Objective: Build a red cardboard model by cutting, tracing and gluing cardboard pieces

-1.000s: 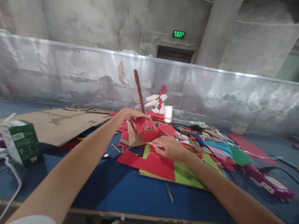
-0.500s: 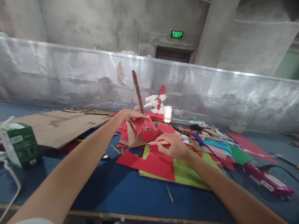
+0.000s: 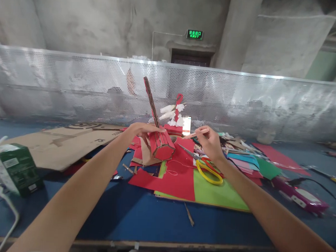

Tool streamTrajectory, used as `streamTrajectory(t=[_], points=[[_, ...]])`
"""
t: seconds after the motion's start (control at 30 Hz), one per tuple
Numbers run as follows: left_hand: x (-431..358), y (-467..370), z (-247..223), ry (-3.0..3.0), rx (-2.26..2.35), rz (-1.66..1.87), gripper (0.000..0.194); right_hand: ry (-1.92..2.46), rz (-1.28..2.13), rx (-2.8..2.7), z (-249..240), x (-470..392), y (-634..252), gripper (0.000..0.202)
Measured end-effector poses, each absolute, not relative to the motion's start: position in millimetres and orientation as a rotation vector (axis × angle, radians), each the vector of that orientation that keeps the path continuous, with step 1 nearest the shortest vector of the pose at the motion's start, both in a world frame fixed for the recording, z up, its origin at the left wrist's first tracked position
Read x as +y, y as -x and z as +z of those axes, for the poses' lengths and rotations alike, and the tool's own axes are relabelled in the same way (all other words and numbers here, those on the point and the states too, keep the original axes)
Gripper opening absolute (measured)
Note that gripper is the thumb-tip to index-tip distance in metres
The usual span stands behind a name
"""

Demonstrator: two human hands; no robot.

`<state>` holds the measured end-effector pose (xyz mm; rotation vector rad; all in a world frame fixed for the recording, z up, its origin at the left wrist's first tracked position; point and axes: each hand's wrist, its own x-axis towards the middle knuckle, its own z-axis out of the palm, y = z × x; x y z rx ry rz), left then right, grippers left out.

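Observation:
My left hand (image 3: 144,129) is closed on a red cardboard model (image 3: 163,149), a many-sided body with a long, thin neck (image 3: 151,99) tilting up to the left. Its thumb lies across the top of the body. Raised to the right, my right hand (image 3: 210,142) pinches a thin pale pink stick (image 3: 195,133), its tip pointing left towards the model but apart from it. Scissors with yellow and red handles (image 3: 210,173) lie below that hand. Under them are red sheets (image 3: 179,181) and a lime-green sheet (image 3: 220,196); a loop of thin string (image 3: 172,173) rests on the red.
A flat cardboard sheet (image 3: 59,148) and a green box (image 3: 19,168) are on the left. Behind the model stand a red stem with white tufts (image 3: 177,111) and a phone (image 3: 187,125). Coloured paper (image 3: 244,161) and a purple device (image 3: 300,196) lie right. A perforated metal screen (image 3: 226,95) runs behind.
My right hand has lifted up and away from the model's lower front with the stick, uncovering the scissors. My left hand keeps its hold. The view has shifted slightly.

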<state>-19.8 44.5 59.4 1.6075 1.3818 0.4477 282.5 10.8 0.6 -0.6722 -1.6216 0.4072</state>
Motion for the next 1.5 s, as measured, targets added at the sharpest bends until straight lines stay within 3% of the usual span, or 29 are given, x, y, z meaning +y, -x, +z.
streamTrajectory(t=[0.17, 0.23, 0.3, 0.37, 0.43, 0.53, 0.67, 0.9, 1.27, 1.37, 1.43, 1.5], points=[[43.6, 18.2, 57.8, -1.603, 1.392, 0.464, 0.047, 0.815, 0.681, -1.821, 13.4, 29.3, -280.7, 0.047], [43.0, 17.1, 57.3, -1.615, 1.391, 0.494, 0.045, 0.941, 0.811, -2.049, 22.9, 29.9, -274.2, 0.042], [43.0, 16.1, 56.8, -1.618, 1.418, 0.496, 0.046, 1.008, 0.719, -2.358, 28.3, 25.4, -264.2, 0.033], [43.9, 15.8, 56.5, -1.623, 1.467, 0.469, 0.051, 1.043, 0.461, -2.513, 25.8, 17.1, -251.5, 0.055], [45.2, 16.3, 56.3, -1.627, 1.495, 0.448, 0.057, 1.068, 0.275, -2.583, 16.0, 8.3, -238.2, 0.1], [47.0, 17.8, 56.0, -1.631, 1.493, 0.453, 0.061, 1.01, 0.048, -2.601, -3.9, 1.1, -223.6, 0.12], [48.1, 17.7, 55.0, -1.627, 1.517, 0.437, 0.063, 1.026, -0.125, -2.578, -18.6, 3.7, -218.8, 0.119], [47.8, 14.8, 51.7, -1.585, 1.548, 0.357, 0.067, 1.076, -0.051, -2.603, -17.7, 9.1, -220.1, 0.116], [54.2, 18.2, 42.7, -1.562, 1.521, 0.546, 0.051, 1.002, 0.229, -2.56, -15.4, 15.2, -223.2, 0.116], [56.2, 19.8, 41.4, -1.57, 1.515, 0.544, 0.052, 0.851, 0.441, -2.574, -5.7, 26.1, -228.9, 0.12], [55.1, 18.8, 42.0, -1.566, 1.54, 0.532, 0.053, 0.825, 0.732, -2.568, 6.5, 37.0, -233.0, 0.109], [53.0, 16.6, 43.0, -1.556, 1.573, 0.512, 0.054, 0.953, 0.977, -2.437, 20.1, 49.2, -233.6, 0.084]])
